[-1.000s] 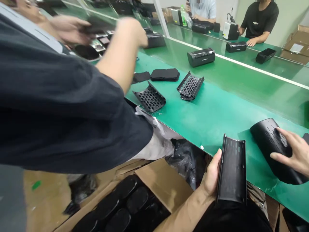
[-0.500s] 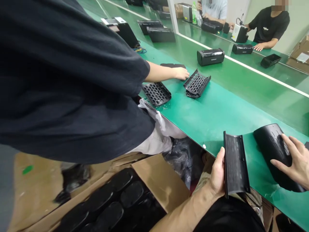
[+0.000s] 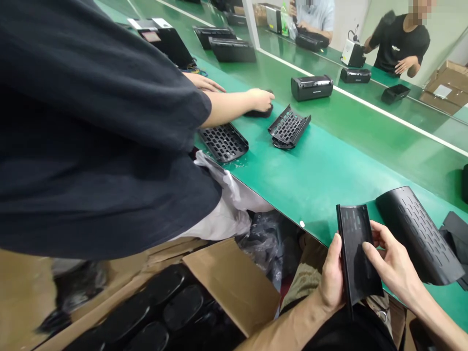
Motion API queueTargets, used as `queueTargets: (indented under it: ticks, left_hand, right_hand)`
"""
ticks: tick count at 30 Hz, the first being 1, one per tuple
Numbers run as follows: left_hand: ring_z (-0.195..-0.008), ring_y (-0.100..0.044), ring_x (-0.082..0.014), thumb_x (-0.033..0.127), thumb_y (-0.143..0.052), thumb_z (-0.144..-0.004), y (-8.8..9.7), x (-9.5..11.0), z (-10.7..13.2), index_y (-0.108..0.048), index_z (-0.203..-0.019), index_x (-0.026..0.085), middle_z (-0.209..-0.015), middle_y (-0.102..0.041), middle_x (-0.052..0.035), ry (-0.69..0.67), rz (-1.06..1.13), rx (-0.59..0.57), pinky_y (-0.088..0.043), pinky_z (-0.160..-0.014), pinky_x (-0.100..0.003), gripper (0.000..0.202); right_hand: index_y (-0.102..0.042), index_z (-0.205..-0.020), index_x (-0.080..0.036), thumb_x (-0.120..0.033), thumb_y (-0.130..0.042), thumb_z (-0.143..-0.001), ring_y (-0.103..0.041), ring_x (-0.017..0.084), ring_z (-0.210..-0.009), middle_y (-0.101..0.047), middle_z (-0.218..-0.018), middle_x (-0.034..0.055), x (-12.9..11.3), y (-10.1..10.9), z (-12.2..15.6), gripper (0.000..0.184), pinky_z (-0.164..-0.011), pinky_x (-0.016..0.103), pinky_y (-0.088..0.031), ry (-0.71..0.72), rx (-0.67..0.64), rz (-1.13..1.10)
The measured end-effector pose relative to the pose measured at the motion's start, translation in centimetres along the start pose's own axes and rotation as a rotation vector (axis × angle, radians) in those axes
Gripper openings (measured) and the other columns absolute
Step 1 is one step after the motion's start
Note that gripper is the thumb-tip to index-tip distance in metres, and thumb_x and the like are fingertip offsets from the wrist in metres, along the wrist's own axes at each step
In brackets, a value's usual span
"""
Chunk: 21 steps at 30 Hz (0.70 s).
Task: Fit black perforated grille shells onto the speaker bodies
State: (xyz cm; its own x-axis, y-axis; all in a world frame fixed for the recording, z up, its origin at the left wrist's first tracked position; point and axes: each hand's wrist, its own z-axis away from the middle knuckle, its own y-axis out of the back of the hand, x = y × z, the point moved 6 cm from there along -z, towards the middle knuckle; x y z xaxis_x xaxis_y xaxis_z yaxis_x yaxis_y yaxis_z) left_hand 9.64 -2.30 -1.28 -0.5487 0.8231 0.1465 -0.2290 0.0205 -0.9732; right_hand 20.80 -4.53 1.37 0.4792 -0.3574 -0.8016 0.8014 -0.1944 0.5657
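A curved black plastic panel (image 3: 354, 251) is held upright above the table's near edge, its hollow inner side facing me. Along its left edge, my left hand (image 3: 331, 275) grips it, with the thumb on the rim and the other fingers hidden behind. From the right, my right hand (image 3: 395, 261) pinches the same panel, thumb on its inner face and fingers at the right edge. To the right lies a slotted black speaker-like shell (image 3: 420, 234), touched by neither hand. Dark flat pieces (image 3: 455, 239) sit beyond it.
A co-worker's hand (image 3: 261, 100) rests on a dark part at the left. Perforated black shells (image 3: 288, 126) lie on the green table (image 3: 310, 175). A finished-looking black unit (image 3: 312, 88) stands farther back. Below is an open cardboard box (image 3: 234, 287) of black parts.
My right hand has left the slotted shell and moved left onto the panel in my left hand. The co-worker's second hand has come into view, and a person across has raised their hands.
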Motion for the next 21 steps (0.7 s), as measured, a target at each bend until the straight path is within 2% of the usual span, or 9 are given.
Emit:
queueTargets:
  ticks: [3,7,13,18,21]
  left_hand:
    - [-0.137,-0.061,-0.0434,0.074,-0.073,-0.084,0.21,-0.07,0.01,-0.068,-0.144,0.012,-0.136,-0.074,-0.0208,-0.009,-0.003,0.004,-0.042,-0.121,-0.053,0.086]
    - [-0.136,-0.062,-0.0437,0.075,-0.072,-0.085,-0.08,-0.17,-0.06,-0.070,-0.141,0.011,-0.135,-0.075,-0.0212,0.009,0.007,-0.027,-0.043,-0.120,-0.052,0.085]
    - [-0.137,-0.061,-0.0437,0.073,-0.069,-0.088,-0.64,-0.13,0.03,-0.070,-0.141,0.010,-0.135,-0.074,-0.0217,0.017,0.021,-0.076,-0.041,-0.122,-0.053,0.082]
    - [-0.134,-0.063,-0.0440,0.072,-0.073,-0.086,-0.18,-0.08,0.12,-0.071,-0.141,0.011,-0.133,-0.076,-0.0213,0.014,0.026,-0.034,-0.043,-0.120,-0.053,0.081]
    - [-0.134,-0.063,-0.0441,0.071,-0.072,-0.087,0.00,-0.12,0.22,-0.071,-0.141,0.011,-0.133,-0.075,-0.0219,0.030,0.030,-0.039,-0.043,-0.120,-0.053,0.081]
  right_hand:
    - [-0.059,-0.139,-0.019,-0.045,-0.057,-0.100,-0.070,0.028,-0.107,-0.072,-0.121,0.0103,-0.48,0.24,0.15,0.046,-0.096,0.042,-0.056,0.034,-0.004,0.030]
    - [-0.062,-0.134,-0.020,-0.041,-0.056,-0.100,-0.072,0.027,-0.102,-0.074,-0.119,0.0088,-0.41,0.18,0.31,0.041,-0.088,0.039,-0.057,0.051,0.011,0.090]
    - [-0.064,-0.131,-0.020,-0.038,-0.056,-0.097,-0.073,0.027,-0.099,-0.076,-0.119,0.0092,-0.40,0.28,0.20,0.039,-0.083,0.037,-0.059,0.072,0.050,0.142]
    - [-0.064,-0.133,-0.020,-0.042,-0.059,-0.097,-0.074,0.027,-0.099,-0.077,-0.119,0.0092,-0.64,0.06,0.16,0.042,-0.085,0.038,-0.059,0.105,0.035,0.130]
    - [-0.065,-0.131,-0.021,-0.045,-0.063,-0.095,-0.075,0.028,-0.096,-0.078,-0.118,0.0092,-0.53,0.04,0.14,0.044,-0.084,0.039,-0.060,0.117,0.072,0.119]
